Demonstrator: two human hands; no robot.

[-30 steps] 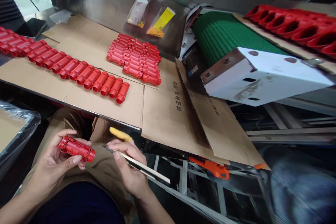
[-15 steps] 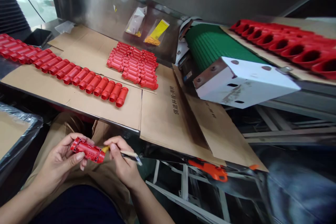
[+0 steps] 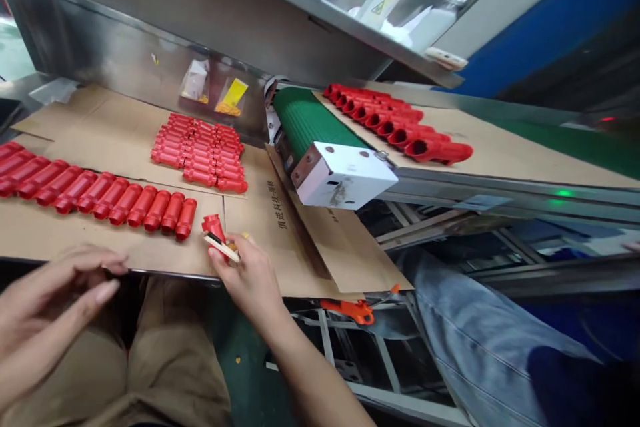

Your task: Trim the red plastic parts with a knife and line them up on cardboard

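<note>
My right hand (image 3: 247, 267) holds a red plastic tube (image 3: 214, 227) over the cardboard, just right of the end of a long row of red tubes (image 3: 120, 203). A pale, flat tool with a black part (image 3: 223, 248) lies across that hand's fingers. My left hand (image 3: 75, 293) hangs at the front edge of the table, somewhat blurred, fingers curved and apart with nothing seen in them. Behind the row, a block of red tubes (image 3: 200, 150) lies on the cardboard sheet (image 3: 115, 110).
A green conveyor (image 3: 315, 121) with a white metal end bracket (image 3: 345, 177) stands right of the cardboard. More red tubes (image 3: 395, 123) lie beside it. Orange-handled tool (image 3: 347, 310) sits below the table edge. Another person's jeans-clad leg (image 3: 465, 313) is at the right.
The view has turned right. My right hand has carried the red tube from above my lap to the cardboard by the row's end. My left hand has let go of the tube.
</note>
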